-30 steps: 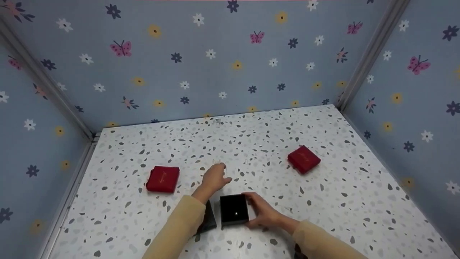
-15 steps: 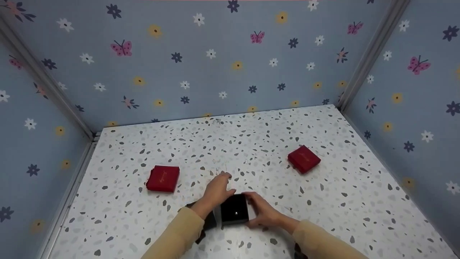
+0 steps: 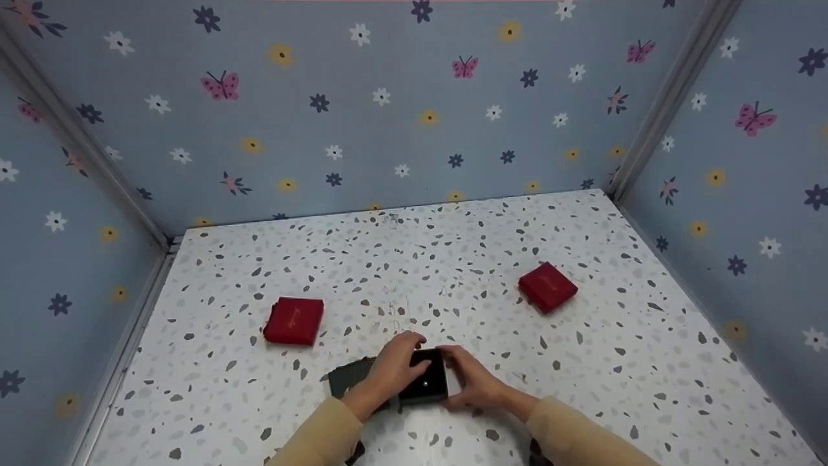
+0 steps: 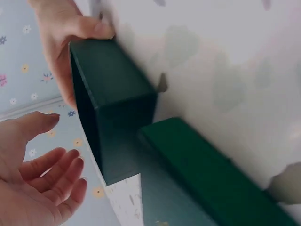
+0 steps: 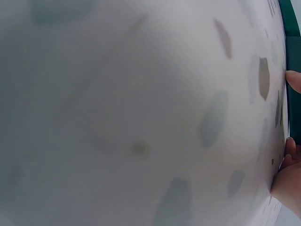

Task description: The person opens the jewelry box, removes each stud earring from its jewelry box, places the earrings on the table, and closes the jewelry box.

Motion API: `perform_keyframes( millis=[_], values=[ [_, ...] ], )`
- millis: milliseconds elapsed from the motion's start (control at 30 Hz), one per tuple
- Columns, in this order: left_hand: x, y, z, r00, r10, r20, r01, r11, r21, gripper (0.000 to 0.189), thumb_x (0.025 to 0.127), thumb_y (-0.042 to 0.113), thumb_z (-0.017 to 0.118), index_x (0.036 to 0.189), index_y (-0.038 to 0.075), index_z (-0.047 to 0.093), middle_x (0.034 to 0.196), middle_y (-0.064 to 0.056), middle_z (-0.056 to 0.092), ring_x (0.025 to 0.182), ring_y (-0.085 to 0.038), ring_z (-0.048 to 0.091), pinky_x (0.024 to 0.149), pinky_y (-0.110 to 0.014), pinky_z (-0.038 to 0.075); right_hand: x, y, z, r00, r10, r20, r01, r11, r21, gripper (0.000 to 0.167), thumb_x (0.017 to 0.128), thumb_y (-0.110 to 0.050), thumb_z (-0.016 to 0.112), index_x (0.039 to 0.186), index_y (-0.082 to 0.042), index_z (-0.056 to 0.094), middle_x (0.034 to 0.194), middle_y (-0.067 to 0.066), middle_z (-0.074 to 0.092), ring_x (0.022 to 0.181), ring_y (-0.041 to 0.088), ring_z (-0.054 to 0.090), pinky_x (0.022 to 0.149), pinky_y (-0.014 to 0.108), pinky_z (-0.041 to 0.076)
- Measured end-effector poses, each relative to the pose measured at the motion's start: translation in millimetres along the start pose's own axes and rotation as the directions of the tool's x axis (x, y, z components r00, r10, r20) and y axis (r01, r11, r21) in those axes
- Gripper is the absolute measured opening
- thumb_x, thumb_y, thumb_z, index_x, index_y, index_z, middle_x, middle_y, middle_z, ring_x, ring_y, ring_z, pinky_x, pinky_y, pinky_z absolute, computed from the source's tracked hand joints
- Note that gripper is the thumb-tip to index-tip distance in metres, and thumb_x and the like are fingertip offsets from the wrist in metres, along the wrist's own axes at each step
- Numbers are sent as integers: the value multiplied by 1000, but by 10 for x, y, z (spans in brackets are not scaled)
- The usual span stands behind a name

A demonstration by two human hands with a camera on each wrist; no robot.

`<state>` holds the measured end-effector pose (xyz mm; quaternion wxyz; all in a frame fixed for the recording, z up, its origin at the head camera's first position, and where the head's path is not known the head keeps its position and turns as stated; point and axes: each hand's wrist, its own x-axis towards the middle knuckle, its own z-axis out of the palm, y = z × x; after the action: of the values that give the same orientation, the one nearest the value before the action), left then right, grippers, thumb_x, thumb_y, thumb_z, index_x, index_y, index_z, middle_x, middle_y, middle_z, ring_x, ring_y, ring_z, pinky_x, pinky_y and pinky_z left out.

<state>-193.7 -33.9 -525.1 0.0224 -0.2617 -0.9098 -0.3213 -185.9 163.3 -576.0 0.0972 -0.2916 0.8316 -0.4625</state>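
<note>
A small dark green box [image 3: 429,399] stands topless on the table, its inside black with a tiny bright spot [image 3: 425,383]. My right hand [image 3: 475,380] grips its right side between thumb and fingers. Over the box's left part hovers my left hand [image 3: 391,367], covering some of the opening. In the left wrist view that left hand [image 4: 40,174] has loosely bent fingers, a gap between thumb and fingers, and nothing held. A flat dark green lid [image 3: 348,377] lies left of the box, partly behind my left wrist; the left wrist view shows its brighter green side [image 4: 211,174].
One red box [image 3: 294,321] with gold lettering sits to the left, another red box [image 3: 548,287] farther back on the right. The speckled white table [image 3: 453,252] is walled in by flowered blue panels [image 3: 388,116] at the back and both sides.
My left hand has drawn back toward me and slightly right, from beyond the box to above its opening. More of the green lid shows now. My right hand and the box have stayed put.
</note>
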Motion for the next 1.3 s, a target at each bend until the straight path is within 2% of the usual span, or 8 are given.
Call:
perform_keyframes(
  millis=[133,267,600,733,1033,1300],
  values=[
    [-74,-31,53,998,56,-6,-56,998,-20,26,81,16,63,101,0,57,95,-7,57,89,-19,53,80,-33,42,-18,-173,-41,998,-66,-13,67,997,24,83,55,6,75,126,7,32,118,17,44,102,25,44,88,33,37],
    [-134,-52,78,996,87,11,-86,995,-47,26,82,17,62,102,1,57,96,-6,57,91,-18,53,80,-32,43,-26,-242,-61,998,-57,-14,58,998,27,83,54,7,75,126,7,32,119,17,43,103,26,44,90,32,36],
    [-237,-91,116,991,85,103,-72,990,-125,26,83,17,62,105,3,57,103,-6,56,98,-17,53,86,-33,41,-3,94,24,1000,-11,-3,11,1000,19,89,56,-4,78,131,-6,30,121,3,42,103,15,43,90,29,34],
    [-257,-123,144,990,96,100,-85,990,-114,24,83,16,62,104,4,58,103,-4,55,98,-17,52,86,-32,41,-2,105,25,1000,6,6,-6,999,33,90,55,-4,78,132,-7,30,121,1,42,104,15,42,91,29,34],
    [-273,-156,207,989,115,93,-115,993,-7,20,80,15,64,97,4,64,98,-2,52,90,-15,52,81,-29,43,1,69,7,999,32,23,-33,999,34,89,58,-8,79,132,-7,29,122,1,41,105,15,41,91,29,34],
    [-267,-151,218,990,115,86,-114,993,-19,19,80,15,64,94,3,67,96,-2,52,89,-15,52,81,-27,43,0,63,-1,999,35,28,-36,999,24,89,59,-11,79,132,-7,29,123,1,40,105,15,41,91,30,34]
  ],
)
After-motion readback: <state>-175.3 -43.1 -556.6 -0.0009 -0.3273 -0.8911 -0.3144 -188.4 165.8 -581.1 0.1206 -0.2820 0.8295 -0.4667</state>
